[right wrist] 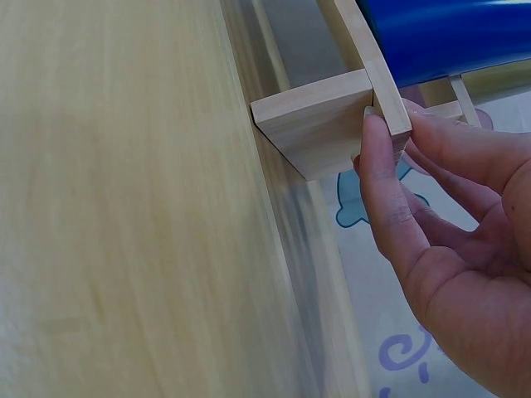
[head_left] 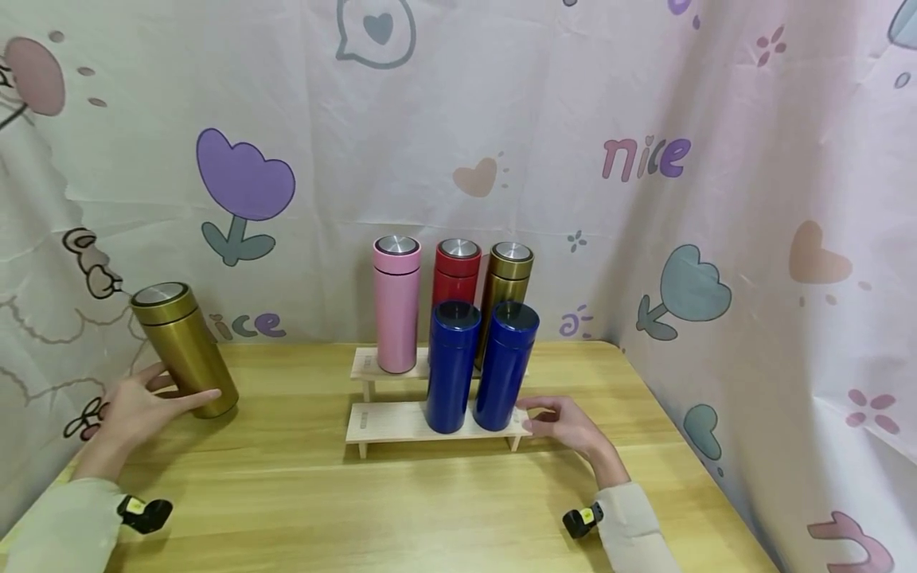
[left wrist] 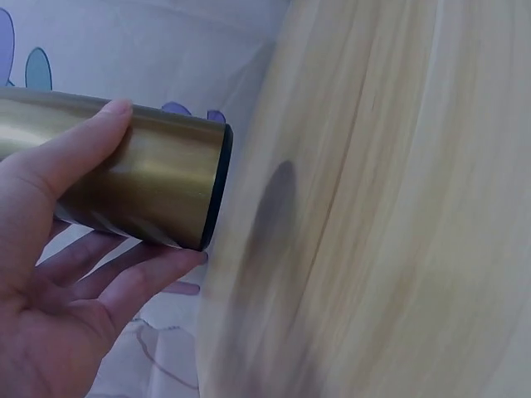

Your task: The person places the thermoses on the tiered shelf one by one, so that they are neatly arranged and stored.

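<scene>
My left hand (head_left: pixel 139 406) grips a gold thermos flask (head_left: pixel 185 350) with a silver-topped lid, thumb on one side and fingers round the other. In the left wrist view its dark base faces the wooden table, with a shadow beside it. On the right, my right hand (head_left: pixel 566 426) pinches the right end of the low front step of a pale wooden rack (head_left: pixel 390 422) between thumb and fingers. Two blue flasks (head_left: pixel 453 374) stand on that step, close to this hand. Behind them, a pink flask (head_left: pixel 396 310), a red flask (head_left: pixel 456 274) and another gold flask (head_left: pixel 510 274) stand on the higher rear step.
The wooden table (head_left: pixel 286 493) ends at a patterned curtain (head_left: pixel 544 103) behind and along both sides. The blue flasks partly cover the red and gold ones in the head view. A small black camera sits on each wrist.
</scene>
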Tool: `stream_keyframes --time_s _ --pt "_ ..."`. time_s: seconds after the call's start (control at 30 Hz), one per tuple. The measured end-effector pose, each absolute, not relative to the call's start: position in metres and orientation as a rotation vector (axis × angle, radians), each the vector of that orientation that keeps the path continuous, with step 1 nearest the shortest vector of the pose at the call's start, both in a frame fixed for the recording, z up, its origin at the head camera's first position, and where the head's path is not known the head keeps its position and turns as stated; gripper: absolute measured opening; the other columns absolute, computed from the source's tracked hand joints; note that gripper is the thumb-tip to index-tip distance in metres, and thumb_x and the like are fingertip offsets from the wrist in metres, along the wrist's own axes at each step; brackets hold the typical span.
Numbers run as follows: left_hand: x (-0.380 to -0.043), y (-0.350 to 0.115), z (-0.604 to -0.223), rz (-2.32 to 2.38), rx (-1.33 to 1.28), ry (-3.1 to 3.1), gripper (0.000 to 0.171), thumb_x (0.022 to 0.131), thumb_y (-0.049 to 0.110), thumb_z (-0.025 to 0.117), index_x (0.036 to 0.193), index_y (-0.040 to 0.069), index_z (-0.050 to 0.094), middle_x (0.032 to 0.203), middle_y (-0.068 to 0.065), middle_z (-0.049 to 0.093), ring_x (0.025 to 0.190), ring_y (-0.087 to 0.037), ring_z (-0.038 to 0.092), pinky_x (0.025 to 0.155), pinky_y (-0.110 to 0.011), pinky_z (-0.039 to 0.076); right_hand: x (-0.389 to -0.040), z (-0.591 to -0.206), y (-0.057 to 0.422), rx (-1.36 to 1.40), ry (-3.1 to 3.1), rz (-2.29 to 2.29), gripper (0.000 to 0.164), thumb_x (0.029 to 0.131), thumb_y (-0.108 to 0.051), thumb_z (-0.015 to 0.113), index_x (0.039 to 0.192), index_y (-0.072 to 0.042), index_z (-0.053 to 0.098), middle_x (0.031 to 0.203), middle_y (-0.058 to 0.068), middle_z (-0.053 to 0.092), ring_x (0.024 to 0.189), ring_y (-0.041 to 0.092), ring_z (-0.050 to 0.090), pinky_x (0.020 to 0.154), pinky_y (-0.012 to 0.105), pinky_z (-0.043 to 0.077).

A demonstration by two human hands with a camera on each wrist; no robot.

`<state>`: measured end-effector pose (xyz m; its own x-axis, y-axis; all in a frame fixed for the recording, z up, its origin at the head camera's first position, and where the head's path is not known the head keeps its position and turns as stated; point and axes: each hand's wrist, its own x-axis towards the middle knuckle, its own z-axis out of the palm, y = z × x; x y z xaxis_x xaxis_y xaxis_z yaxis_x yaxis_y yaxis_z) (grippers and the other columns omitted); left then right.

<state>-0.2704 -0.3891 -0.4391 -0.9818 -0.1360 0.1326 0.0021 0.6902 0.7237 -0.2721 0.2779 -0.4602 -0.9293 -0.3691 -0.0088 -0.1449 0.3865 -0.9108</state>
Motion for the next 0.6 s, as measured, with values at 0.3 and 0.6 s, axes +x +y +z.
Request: stream_keyframes --time_s 0.3,0.6 --pt "-0.266 -0.371 -0.433 -1.178 0.013 -2.692 0.089 0.084 0.038 0.087 0.147 -0.010 0.045 0.137 -0.039 0.057 0.080 0.023 0.049 0.066 -0.009 0.047 -0.271 -0.462 0.278 -0.480 2.424 -1.581 0.044 0.097 -0.011 0.072 0.137 0.004 0.062 0.145 0.029 0.057 0.102 0.020 0.071 0.084 0.033 0.064" --pt "-0.261 -0.354 -0.424 -1.190 -0.047 -2.687 0.088 0.084 0.038 0.087 0.148 -0.007 0.046 0.137 -0.035 0.059 0.087 0.009 0.062 0.068 -0.014 0.054 -0.271 -0.461 0.278 -0.475 2.429 -1.573 0.045 0.096 -0.012 0.072 0.137 0.004 0.062 0.146 0.029 0.056 0.104 0.020 0.071 0.084 0.029 0.063"
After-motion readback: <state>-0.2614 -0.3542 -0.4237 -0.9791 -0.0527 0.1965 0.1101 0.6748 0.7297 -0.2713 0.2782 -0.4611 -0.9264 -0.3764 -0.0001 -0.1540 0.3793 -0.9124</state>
